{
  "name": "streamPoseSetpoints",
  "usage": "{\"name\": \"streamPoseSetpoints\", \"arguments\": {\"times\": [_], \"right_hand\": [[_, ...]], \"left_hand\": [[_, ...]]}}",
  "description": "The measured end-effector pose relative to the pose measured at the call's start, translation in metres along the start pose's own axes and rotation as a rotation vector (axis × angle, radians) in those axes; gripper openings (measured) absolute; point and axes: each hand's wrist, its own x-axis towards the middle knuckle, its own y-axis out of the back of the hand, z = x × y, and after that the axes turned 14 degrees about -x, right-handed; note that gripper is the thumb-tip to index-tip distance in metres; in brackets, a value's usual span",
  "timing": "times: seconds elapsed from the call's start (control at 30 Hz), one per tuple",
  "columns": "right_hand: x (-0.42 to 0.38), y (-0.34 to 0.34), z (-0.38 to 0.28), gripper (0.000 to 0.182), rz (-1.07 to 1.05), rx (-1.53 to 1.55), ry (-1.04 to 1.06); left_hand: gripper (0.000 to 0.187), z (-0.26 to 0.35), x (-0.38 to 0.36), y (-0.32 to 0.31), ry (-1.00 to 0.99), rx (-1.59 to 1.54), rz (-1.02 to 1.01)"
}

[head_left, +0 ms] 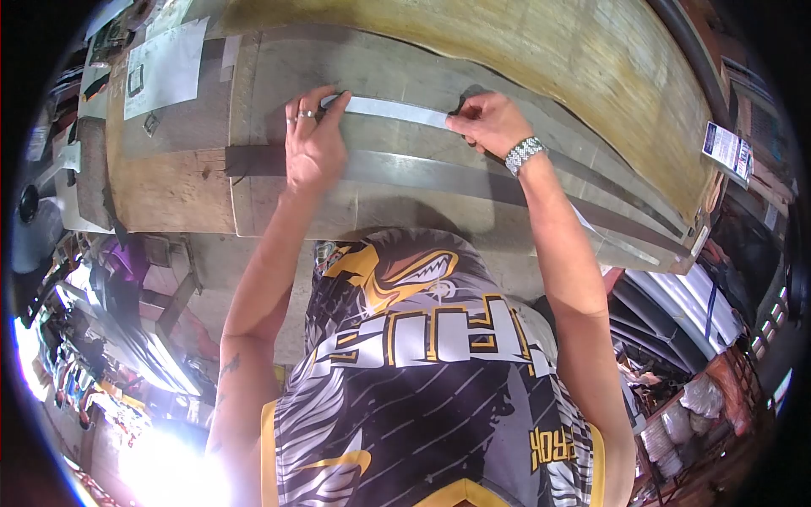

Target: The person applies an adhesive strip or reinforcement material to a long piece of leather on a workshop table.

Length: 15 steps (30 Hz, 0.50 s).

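A pale grey strip point(397, 110) lies across a large grey metal sheet point(397, 186) on the workbench. My left hand point(312, 139), with rings on two fingers, presses flat on the strip's left end. My right hand point(490, 122), a metal watch point(524, 153) on its wrist, pinches the strip's right end between thumb and fingers. Both arms reach forward over the bench edge. A second long metal band point(439, 173) runs across the sheet just below the hands.
A worn wooden board point(541, 59) covers the bench behind the sheet. Paper sheets point(165, 68) lie at the back left. A printed card point(726, 148) hangs at the right edge. Cluttered shelves and pipes point(676, 304) flank the bench. My patterned shirt point(422, 372) fills the foreground.
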Motion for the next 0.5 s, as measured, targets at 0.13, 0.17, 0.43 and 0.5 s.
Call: {"name": "streamPoseSetpoints", "arguments": {"times": [0.13, 0.17, 0.43, 0.5], "right_hand": [[0.002, 0.0, 0.002, 0.035, -0.01, 0.023, 0.027], [0.004, -0.001, 0.003, 0.034, -0.004, 0.04, 0.026], [0.002, -0.001, -0.001, 0.026, 0.0, 0.087, 0.002], [0.001, 0.002, -0.006, 0.028, -0.02, 0.092, -0.013]], "left_hand": [[0.049, 0.039, -0.014, -0.014, -0.027, 0.132, -0.227], [0.052, 0.053, -0.014, -0.02, -0.037, 0.067, -0.302], [0.071, 0.082, -0.008, -0.042, 0.025, -0.115, -0.427], [0.072, 0.072, -0.01, -0.035, 0.023, -0.06, -0.425]]}}
